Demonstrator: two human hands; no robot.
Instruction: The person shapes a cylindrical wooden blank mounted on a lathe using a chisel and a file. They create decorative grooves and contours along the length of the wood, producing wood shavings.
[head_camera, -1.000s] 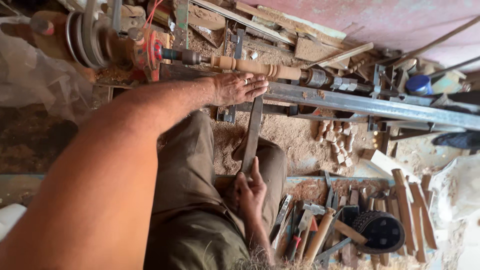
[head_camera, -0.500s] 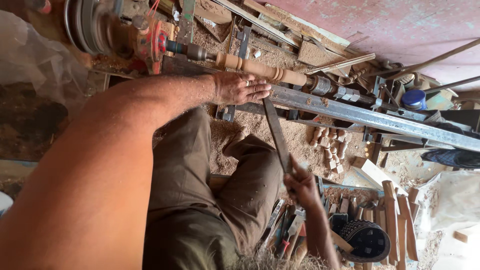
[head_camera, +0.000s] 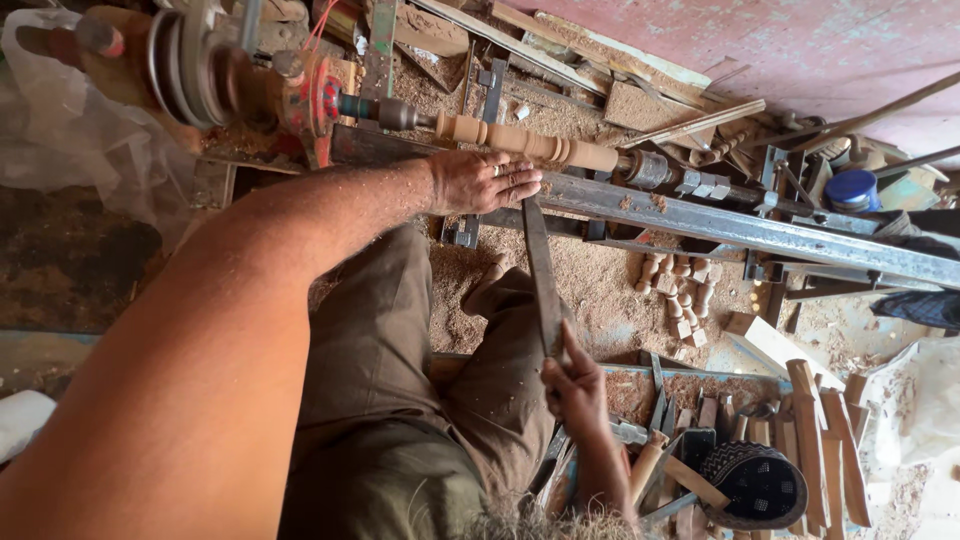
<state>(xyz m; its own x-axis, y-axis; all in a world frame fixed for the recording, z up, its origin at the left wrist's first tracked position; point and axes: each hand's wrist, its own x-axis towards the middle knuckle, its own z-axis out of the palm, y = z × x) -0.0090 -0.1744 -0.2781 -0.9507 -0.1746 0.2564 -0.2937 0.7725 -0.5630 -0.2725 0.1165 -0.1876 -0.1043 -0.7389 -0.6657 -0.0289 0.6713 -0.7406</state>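
A long flat metal chisel (head_camera: 541, 270), dark and dusty, runs from the lap up to the steel tool rest (head_camera: 720, 222), its tip lying on the rest's edge. Just beyond, a pale turned wooden spindle (head_camera: 528, 142), ringed with beads and grooves, lies level in the lathe between its two centres.

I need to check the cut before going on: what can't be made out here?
- Head view: the chisel tip is hidden under the left hand, so its contact with the wooden spindle cannot be seen.
- The chisel's handle end is covered by the right hand.
- The lathe is cut off by the top edge.
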